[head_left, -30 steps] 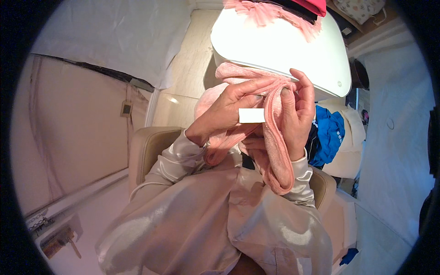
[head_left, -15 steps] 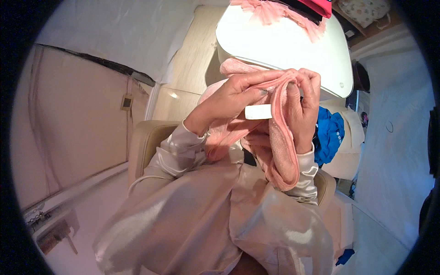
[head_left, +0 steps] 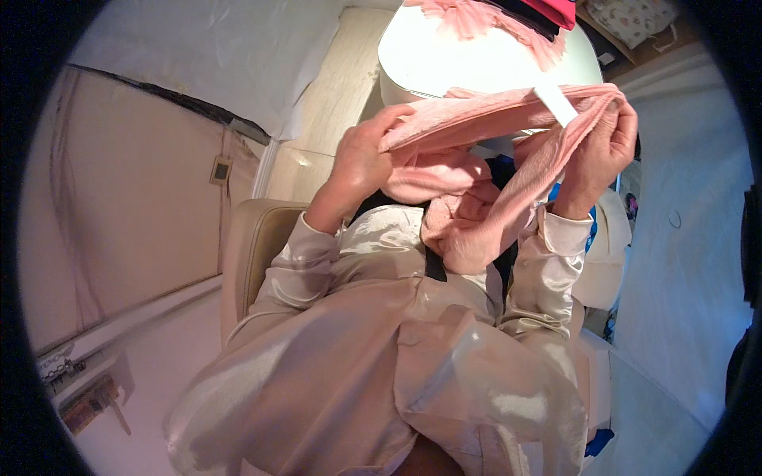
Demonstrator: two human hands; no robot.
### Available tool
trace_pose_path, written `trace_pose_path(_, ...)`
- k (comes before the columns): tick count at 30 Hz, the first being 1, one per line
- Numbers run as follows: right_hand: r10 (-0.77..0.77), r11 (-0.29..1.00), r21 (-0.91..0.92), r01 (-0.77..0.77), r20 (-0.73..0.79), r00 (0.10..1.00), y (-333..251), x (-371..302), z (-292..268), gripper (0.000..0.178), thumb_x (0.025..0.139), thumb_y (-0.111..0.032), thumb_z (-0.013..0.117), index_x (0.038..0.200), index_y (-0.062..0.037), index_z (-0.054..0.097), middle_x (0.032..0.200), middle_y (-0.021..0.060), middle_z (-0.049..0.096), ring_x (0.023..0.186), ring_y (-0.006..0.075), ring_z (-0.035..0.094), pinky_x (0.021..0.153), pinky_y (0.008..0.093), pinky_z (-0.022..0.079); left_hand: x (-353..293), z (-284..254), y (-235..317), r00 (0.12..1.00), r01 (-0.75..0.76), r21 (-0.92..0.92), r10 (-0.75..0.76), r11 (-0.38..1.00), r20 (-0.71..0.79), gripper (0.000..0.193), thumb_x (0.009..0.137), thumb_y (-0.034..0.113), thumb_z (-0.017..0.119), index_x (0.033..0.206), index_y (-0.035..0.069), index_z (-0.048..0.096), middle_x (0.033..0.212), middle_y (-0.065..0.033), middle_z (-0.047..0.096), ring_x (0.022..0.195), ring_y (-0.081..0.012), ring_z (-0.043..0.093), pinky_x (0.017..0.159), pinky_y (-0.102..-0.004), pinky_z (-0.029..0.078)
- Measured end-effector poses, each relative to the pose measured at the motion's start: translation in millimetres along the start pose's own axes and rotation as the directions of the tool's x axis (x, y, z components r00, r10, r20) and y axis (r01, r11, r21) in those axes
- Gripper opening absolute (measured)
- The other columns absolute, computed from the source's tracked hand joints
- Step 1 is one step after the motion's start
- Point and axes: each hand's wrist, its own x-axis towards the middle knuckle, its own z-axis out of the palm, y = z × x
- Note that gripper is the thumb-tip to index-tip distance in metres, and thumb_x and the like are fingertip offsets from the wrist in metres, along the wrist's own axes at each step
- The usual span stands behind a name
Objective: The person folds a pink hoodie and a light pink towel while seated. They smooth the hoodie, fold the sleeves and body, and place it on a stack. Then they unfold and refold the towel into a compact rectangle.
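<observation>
A pink fleecy garment (head_left: 492,113) is stretched between my hands above my lap, its folds hanging down in the middle. My left hand (head_left: 361,163) is closed on its left end. On the other side, my right hand (head_left: 607,147) grips a corner of the same garment, fingers curled round the edge. A white tag (head_left: 556,105) stands out from the upper edge, close to my right hand. What exact kind of garment it is cannot be made out.
Beyond the garment is a white table (head_left: 425,67) bearing pink tulle (head_left: 464,22) and a red and dark cloth pile (head_left: 552,12). I sit in a beige armchair (head_left: 266,226). A pale seat (head_left: 615,262) stands at right. A small blue thing (head_left: 599,442) lies on the floor.
My hands were close together at the garment's edge near the tag. They have moved apart, the right one up and to the right, pulling the garment out wide.
</observation>
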Motion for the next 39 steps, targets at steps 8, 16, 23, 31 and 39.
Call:
trace_pose_path(8, -0.009, 1.000, -0.021, 0.007, -0.118, 0.993, -11.4, 6.6, -31.2, 0.021, 0.103, -0.021, 0.061, 0.100, -0.0007, 0.065, 0.091, 0.0012, 0.065, 0.079, 0.0069, 0.056, 0.070, 0.0215, 0.048, 14.9, -19.9, -13.4, 0.970, 0.054, 0.320, 0.026, 0.946, -0.241, 0.052, 0.079, -0.005, 0.058, 0.127, 0.016, 0.059, 0.099, -0.0141, 0.072, 0.091, -0.0359, 0.069, 0.078, -0.0434, 0.053)
trace_pose_path(16, -0.009, 0.962, -0.270, 0.031, 0.085, 0.996, 34.9, -2.8, -43.5, 0.021, 0.102, -0.022, 0.061, 0.101, -0.0019, 0.066, 0.084, -0.0040, 0.058, 0.075, 0.0052, 0.047, 0.068, 0.0206, 0.040, 55.6, -7.0, -49.7, 0.952, 0.286, 0.507, -0.180, 0.813, -0.249, 0.034, 0.080, 0.034, 0.075, 0.094, 0.008, 0.059, 0.081, -0.0180, 0.069, 0.082, -0.0378, 0.069, 0.069, -0.0477, 0.052)
trace_pose_path(23, 0.115, 0.963, -0.254, -0.087, 0.097, 0.989, 62.0, 1.9, -43.1, 0.020, 0.102, -0.022, 0.061, 0.100, -0.0025, 0.067, 0.079, -0.0051, 0.054, 0.070, 0.0044, 0.043, 0.063, 0.0203, 0.037, 34.2, 36.0, -18.3, 0.860, -0.187, 0.541, 0.403, 0.820, -0.313, 0.035, 0.082, 0.029, 0.075, 0.100, 0.004, 0.057, 0.092, -0.0129, 0.064, 0.083, -0.0353, 0.064, 0.071, -0.0436, 0.050)
trace_pose_path(31, 0.229, 0.957, -0.209, -0.201, 0.121, 0.966, 86.4, 6.8, -55.0, 0.022, 0.103, -0.024, 0.060, 0.103, -0.0035, 0.068, 0.088, -0.0021, 0.062, 0.080, 0.0060, 0.052, 0.074, 0.0216, 0.044, 12.2, 113.7, -23.1, 0.777, -0.624, 0.355, 0.603, 0.696, 0.182, 0.029, 0.085, 0.010, 0.060, 0.114, 0.004, 0.058, 0.100, -0.0097, 0.063, 0.098, -0.0297, 0.062, 0.084, -0.0409, 0.048)
trace_pose_path(39, 0.235, 0.954, -0.185, -0.235, -0.020, 0.972, 87.3, 1.0, -52.7, 0.023, 0.102, -0.023, 0.061, 0.099, -0.0012, 0.067, 0.088, -0.0018, 0.064, 0.080, 0.0059, 0.052, 0.073, 0.0219, 0.044, 43.4, 126.8, -69.9, 0.897, -0.441, 0.372, 0.418, 0.817, 0.143, 0.030, 0.086, 0.019, 0.064, 0.109, 0.005, 0.051, 0.091, -0.0140, 0.064, 0.087, -0.0353, 0.063, 0.078, -0.0442, 0.044)
